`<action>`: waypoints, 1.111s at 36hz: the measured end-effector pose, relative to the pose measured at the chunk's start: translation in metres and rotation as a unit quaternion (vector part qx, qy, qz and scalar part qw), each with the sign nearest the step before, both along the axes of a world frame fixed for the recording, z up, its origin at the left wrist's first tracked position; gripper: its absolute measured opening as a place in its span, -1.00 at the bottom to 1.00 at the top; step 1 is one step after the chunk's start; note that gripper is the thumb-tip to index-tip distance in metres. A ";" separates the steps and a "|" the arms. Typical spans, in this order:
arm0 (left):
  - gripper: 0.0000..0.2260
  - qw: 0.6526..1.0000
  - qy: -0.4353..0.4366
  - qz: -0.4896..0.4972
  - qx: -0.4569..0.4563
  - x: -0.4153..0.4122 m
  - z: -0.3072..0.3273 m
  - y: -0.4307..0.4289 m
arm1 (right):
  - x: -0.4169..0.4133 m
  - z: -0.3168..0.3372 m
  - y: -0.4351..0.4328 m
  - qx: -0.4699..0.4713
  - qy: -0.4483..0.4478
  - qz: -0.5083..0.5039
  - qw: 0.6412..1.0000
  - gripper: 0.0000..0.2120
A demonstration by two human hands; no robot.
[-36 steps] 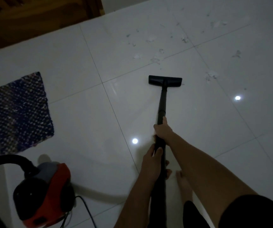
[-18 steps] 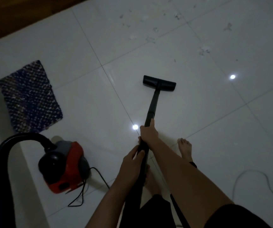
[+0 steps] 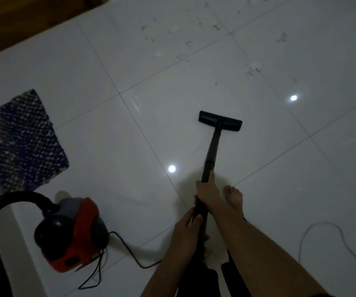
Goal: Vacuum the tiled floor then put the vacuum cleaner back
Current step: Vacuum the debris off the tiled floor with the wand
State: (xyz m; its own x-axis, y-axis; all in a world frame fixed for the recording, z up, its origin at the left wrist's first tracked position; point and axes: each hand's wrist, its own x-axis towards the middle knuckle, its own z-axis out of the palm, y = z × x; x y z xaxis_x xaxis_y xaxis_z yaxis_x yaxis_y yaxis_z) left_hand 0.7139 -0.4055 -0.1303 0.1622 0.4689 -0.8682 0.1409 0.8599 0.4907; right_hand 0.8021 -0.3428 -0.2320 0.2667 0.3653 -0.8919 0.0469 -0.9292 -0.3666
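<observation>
Vacuuming is partly done at best: pale scraps (image 3: pixel 183 56) lie scattered on the far tiled floor (image 3: pixel 112 50) beyond the floor head (image 3: pixel 220 121). Putting the vacuum cleaner (image 3: pixel 74 232) back is not yet started, and its red body sits near left by the woven mat (image 3: pixel 22 138). Both hands hold the black wand (image 3: pixel 212 148), right hand (image 3: pixel 206 190) with fingers wrapped round it, left hand (image 3: pixel 186 228) gripping just nearer; floor head flat on the tile at the wand's far end, well apart from both.

White tiled floor (image 3: pixel 108 146): woven mat (image 3: pixel 23 139) lying at left; red vacuum canister (image 3: pixel 72 234) sitting near it, black cord (image 3: pixel 129 254) trailing; floor nozzle (image 3: pixel 220 121) resting mid-tile; scraps (image 3: pixel 182 56) littering far tiles; pale cable (image 3: pixel 325 222) looping at right.
</observation>
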 end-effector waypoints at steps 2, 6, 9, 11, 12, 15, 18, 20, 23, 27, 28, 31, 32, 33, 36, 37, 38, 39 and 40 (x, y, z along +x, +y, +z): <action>-0.81 1.000 -0.002 0.013 0.001 0.015 -0.004 0.011 | 0.016 -0.004 0.013 0.003 -0.001 0.013 1.000 -0.29; -0.68 1.000 -0.002 0.026 -0.011 0.040 -0.019 0.036 | 0.044 -0.011 0.045 0.023 -0.015 0.048 0.998 -0.31; -0.66 0.999 -0.015 0.044 0.001 0.053 -0.028 0.056 | 0.057 -0.017 0.073 0.030 -0.009 0.057 0.998 -0.31; -0.66 0.998 -0.021 0.063 0.001 0.060 -0.031 0.071 | 0.061 -0.021 0.090 0.030 -0.010 0.078 0.996 -0.31; -0.67 0.997 -0.021 0.074 -0.001 0.063 -0.033 0.077 | 0.062 -0.022 0.099 0.032 -0.010 0.086 0.996 -0.30; -0.73 0.993 -0.018 0.119 -0.004 0.069 -0.037 0.095 | 0.063 -0.028 0.120 0.032 -0.008 0.113 0.993 -0.28; -0.78 0.985 -0.002 0.171 -0.014 0.076 -0.042 0.108 | 0.059 -0.030 0.140 0.022 -0.003 0.137 0.990 -0.26; -0.79 0.979 -0.001 0.203 -0.020 0.081 -0.044 0.116 | 0.057 -0.030 0.152 0.013 -0.002 0.153 0.988 -0.26; -0.75 0.966 -0.012 0.255 -0.032 0.088 -0.045 0.126 | 0.057 -0.029 0.168 0.011 -0.003 0.193 0.981 -0.25; -0.71 0.962 -0.012 0.271 -0.024 0.094 -0.046 0.138 | 0.056 -0.029 0.187 0.010 -0.001 0.225 0.974 -0.26; -0.70 0.964 -0.005 0.264 -0.016 0.095 -0.046 0.142 | 0.055 -0.028 0.192 0.011 -0.001 0.230 0.973 -0.26; -0.72 0.964 0.006 0.267 -0.004 0.095 -0.045 0.158 | 0.051 -0.030 0.208 0.008 0.002 0.247 0.969 -0.26; -0.73 0.961 0.005 0.277 -0.002 0.094 -0.046 0.165 | 0.049 -0.032 0.215 0.012 0.003 0.256 0.967 -0.26; -0.73 0.958 0.002 0.288 0.000 0.093 -0.048 0.172 | 0.047 -0.034 0.223 0.014 0.006 0.264 0.964 -0.26; -0.70 0.946 -0.027 0.323 -0.008 0.085 -0.057 0.197 | 0.039 -0.041 0.254 0.026 0.012 0.297 0.955 -0.27; -0.68 0.944 -0.037 0.327 -0.002 0.082 -0.061 0.205 | 0.036 -0.044 0.266 0.032 0.011 0.312 0.949 -0.27; -0.67 0.943 -0.040 0.331 0.005 0.080 -0.066 0.214 | 0.033 -0.047 0.277 0.037 0.011 0.324 0.945 -0.27; -0.67 0.941 -0.044 0.336 0.014 0.078 -0.070 0.224 | 0.030 -0.050 0.289 0.039 0.014 0.332 0.942 -0.27; -0.67 0.936 -0.047 0.349 0.018 0.076 -0.074 0.236 | 0.025 -0.052 0.301 0.042 0.015 0.337 0.940 -0.27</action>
State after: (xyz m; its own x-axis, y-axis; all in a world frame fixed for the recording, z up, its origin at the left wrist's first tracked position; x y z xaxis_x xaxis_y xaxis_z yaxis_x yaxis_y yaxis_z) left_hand 0.7903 -0.1700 -0.2042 -0.1197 0.5180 -0.8470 -0.4945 0.7087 0.5033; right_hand 0.8272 -0.0421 -0.2844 -0.0755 0.5115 -0.8560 0.6035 -0.6599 -0.4475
